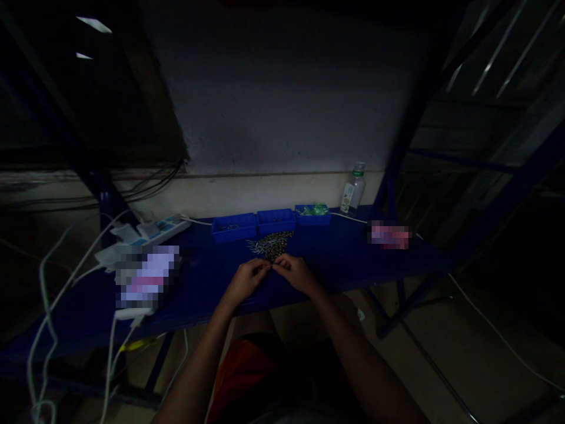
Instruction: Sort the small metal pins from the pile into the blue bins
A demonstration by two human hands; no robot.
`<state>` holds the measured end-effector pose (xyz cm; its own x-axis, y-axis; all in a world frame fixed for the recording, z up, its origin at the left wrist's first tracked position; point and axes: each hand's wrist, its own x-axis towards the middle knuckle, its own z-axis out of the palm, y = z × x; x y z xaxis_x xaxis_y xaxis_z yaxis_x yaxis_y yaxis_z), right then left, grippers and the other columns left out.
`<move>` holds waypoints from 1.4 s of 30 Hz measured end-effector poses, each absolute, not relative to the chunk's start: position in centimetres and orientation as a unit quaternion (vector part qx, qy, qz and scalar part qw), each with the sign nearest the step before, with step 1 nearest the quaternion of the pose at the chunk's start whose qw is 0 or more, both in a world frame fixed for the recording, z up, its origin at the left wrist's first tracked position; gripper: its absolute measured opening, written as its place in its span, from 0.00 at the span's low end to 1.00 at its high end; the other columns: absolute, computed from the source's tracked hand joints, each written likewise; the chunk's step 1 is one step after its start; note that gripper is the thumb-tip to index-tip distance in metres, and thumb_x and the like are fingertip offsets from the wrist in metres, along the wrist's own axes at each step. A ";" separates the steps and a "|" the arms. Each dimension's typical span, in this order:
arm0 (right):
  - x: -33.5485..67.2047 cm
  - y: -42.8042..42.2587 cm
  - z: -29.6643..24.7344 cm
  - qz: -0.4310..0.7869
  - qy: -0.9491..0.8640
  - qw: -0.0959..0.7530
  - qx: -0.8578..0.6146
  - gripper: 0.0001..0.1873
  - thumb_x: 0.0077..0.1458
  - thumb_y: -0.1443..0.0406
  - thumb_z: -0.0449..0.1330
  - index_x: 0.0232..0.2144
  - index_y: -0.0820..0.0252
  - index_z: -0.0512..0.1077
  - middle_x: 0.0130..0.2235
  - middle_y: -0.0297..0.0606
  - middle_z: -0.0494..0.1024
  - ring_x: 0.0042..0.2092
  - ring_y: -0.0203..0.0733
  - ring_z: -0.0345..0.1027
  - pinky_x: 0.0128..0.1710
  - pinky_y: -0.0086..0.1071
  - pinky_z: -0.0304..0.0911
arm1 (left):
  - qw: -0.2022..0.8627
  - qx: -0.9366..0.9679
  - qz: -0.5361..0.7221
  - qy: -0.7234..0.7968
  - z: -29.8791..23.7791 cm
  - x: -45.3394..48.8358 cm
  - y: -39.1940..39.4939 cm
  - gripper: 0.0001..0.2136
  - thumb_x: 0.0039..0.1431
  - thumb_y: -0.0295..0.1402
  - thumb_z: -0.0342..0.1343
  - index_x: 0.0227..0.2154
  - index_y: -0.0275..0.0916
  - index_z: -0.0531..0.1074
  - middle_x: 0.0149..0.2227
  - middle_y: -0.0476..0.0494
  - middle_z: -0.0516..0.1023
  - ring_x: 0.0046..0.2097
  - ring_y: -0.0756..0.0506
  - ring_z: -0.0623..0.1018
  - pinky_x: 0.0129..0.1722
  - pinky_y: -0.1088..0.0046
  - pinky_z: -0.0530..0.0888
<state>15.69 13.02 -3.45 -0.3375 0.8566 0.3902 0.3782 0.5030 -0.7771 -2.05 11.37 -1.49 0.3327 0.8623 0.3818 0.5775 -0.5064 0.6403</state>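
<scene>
A pile of small metal pieces (274, 243) lies on the blue table; long silver shafts stick out on its left, and rounder brownish bits make up the rest. In the dim light I cannot tell whether they are screws or nails. Just in front of the pile, my left hand (248, 280) pinches thumb and fingers together. My right hand (295, 272) is closed in the same way, its fingertips almost meeting those of the left. Whatever sits between the fingertips is too small and dark to name.
Behind the pile stand a left blue bin (233, 228), a middle blue bin (276, 221) and a right blue bin (312, 217) holding green plastic. A clear bottle (353, 191) is at the back right. White cables and a power strip (163, 229) occupy the left; pixelated items lie on both sides.
</scene>
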 end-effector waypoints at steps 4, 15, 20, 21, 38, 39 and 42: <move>15.7 13.0 -3.4 0.293 -0.774 0.407 -0.387 0.09 0.53 0.60 0.54 0.35 0.59 0.69 0.29 0.32 0.74 0.29 0.33 0.67 0.30 0.24 0.58 | 0.217 0.803 0.323 0.451 -1.6 -2.1 11.6 0.12 0.56 0.37 0.48 0.33 0.38 0.74 0.33 0.45 0.77 0.34 0.47 0.74 0.36 0.74 0.69; 15.7 12.7 -3.2 0.301 -0.777 0.408 -0.374 0.09 0.53 0.61 0.54 0.34 0.59 0.69 0.28 0.32 0.73 0.30 0.33 0.67 0.30 0.25 0.59 | 0.216 0.811 0.295 0.457 -0.9 -1.8 11.1 0.12 0.56 0.38 0.47 0.31 0.37 0.73 0.28 0.48 0.75 0.29 0.49 0.71 0.28 0.77 0.65; 15.7 12.9 -3.4 0.288 -0.774 0.405 -0.391 0.09 0.53 0.61 0.54 0.34 0.60 0.70 0.28 0.32 0.73 0.28 0.33 0.66 0.29 0.24 0.58 | 0.224 0.799 0.307 0.466 -1.4 -1.9 11.3 0.11 0.55 0.37 0.48 0.30 0.36 0.71 0.26 0.50 0.72 0.27 0.50 0.69 0.27 0.78 0.64; 15.7 13.0 -3.5 0.283 -0.773 0.406 -0.396 0.09 0.53 0.61 0.54 0.34 0.60 0.70 0.28 0.32 0.73 0.28 0.32 0.66 0.29 0.24 0.58 | 0.228 0.796 0.311 0.467 -1.5 -2.0 11.5 0.10 0.54 0.36 0.48 0.30 0.36 0.71 0.26 0.50 0.72 0.27 0.50 0.69 0.27 0.78 0.64; 15.5 13.1 -3.7 0.274 -0.811 0.358 -0.373 0.09 0.53 0.61 0.55 0.33 0.59 0.70 0.30 0.32 0.75 0.30 0.32 0.67 0.30 0.23 0.58 | 0.259 0.781 0.370 0.432 -1.4 -2.3 11.1 0.10 0.56 0.36 0.49 0.34 0.35 0.71 0.32 0.46 0.75 0.34 0.48 0.72 0.36 0.76 0.67; 15.5 13.1 -3.7 0.277 -0.807 0.364 -0.374 0.09 0.53 0.60 0.55 0.34 0.59 0.71 0.30 0.32 0.75 0.30 0.32 0.67 0.30 0.23 0.58 | 0.256 0.779 0.373 0.434 -1.4 -2.3 11.1 0.11 0.56 0.36 0.49 0.34 0.35 0.71 0.32 0.46 0.75 0.34 0.48 0.72 0.36 0.75 0.67; 15.6 13.1 -3.6 0.280 -0.784 0.397 -0.386 0.11 0.54 0.59 0.54 0.36 0.60 0.70 0.29 0.33 0.75 0.29 0.32 0.67 0.29 0.24 0.58 | 0.248 0.770 0.383 0.446 -1.5 -2.3 11.2 0.11 0.56 0.36 0.48 0.34 0.35 0.71 0.32 0.46 0.74 0.34 0.48 0.72 0.36 0.75 0.67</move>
